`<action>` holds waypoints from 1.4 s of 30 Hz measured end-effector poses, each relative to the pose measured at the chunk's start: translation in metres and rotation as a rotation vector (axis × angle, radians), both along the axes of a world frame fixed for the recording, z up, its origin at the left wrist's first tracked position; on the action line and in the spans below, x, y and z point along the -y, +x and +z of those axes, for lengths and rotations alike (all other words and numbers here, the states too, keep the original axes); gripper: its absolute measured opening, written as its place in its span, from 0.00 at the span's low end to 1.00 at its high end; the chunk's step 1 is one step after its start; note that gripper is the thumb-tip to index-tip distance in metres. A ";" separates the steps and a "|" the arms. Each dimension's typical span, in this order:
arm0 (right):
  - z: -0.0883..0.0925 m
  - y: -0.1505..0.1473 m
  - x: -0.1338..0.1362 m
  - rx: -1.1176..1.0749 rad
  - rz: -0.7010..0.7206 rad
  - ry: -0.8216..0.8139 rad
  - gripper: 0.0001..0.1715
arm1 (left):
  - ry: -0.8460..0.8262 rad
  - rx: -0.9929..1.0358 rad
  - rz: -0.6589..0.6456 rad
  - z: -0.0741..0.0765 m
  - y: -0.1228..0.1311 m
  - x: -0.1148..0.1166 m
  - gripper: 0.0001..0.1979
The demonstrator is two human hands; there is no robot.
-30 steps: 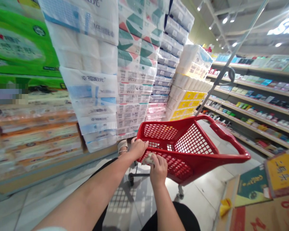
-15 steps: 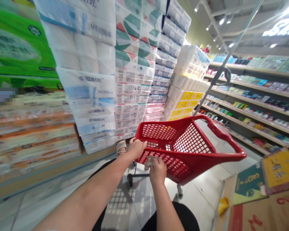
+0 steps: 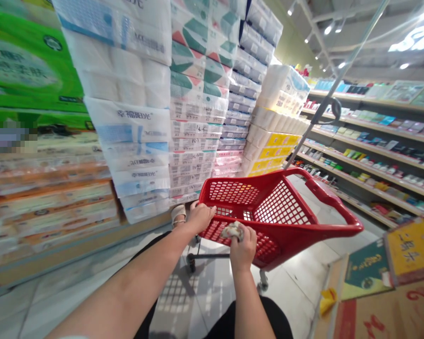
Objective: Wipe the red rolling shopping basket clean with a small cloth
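Observation:
A red plastic shopping cart (image 3: 268,238) with perforated sides stands before me on the tiled floor. My left hand (image 3: 201,217) is closed over the rim at the cart's near left end. In my right hand (image 3: 243,245) is a crumpled, greyish-white cloth (image 3: 232,231), gripped between the fingers. The cloth lies against or just in front of the cart's near side wall, below the rim; I cannot tell whether it touches. No goods show in the part of the basket I can see.
Tall stacks of wrapped toilet paper (image 3: 130,136) line the left and centre. A metal pole (image 3: 316,113) with a hook rises behind the cart. Stocked shelves (image 3: 374,146) run along the right. Cardboard boxes (image 3: 392,306) stand at the lower right.
My right hand has moved right and slightly up along the cart's side with the cloth. The left hand stays on the rim, and the cart holds nearly the same place.

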State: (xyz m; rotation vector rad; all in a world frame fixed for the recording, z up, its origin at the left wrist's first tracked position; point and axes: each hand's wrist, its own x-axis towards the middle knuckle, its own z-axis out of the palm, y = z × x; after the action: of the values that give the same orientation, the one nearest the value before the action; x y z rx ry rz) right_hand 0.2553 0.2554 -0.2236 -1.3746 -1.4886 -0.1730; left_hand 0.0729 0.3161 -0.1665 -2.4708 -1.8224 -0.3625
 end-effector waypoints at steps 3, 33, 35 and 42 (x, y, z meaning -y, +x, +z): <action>0.001 0.002 -0.001 0.032 -0.024 -0.126 0.12 | -0.005 0.007 0.014 0.002 0.000 0.001 0.24; -0.035 -0.014 -0.003 0.161 0.056 -0.368 0.20 | 0.025 0.034 0.033 -0.003 -0.005 0.001 0.25; -0.039 -0.017 -0.003 0.157 0.107 -0.286 0.25 | 0.027 0.029 0.021 -0.002 -0.005 0.002 0.26; -0.038 -0.026 -0.001 0.182 0.179 -0.443 0.27 | 0.034 -0.023 -0.007 -0.003 -0.007 0.002 0.21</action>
State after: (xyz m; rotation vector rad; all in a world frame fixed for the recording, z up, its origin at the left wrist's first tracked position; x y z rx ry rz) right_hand 0.2291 0.2567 -0.2612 -1.5923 -1.8704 0.1604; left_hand 0.0664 0.3137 -0.1700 -2.4498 -1.7842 -0.3606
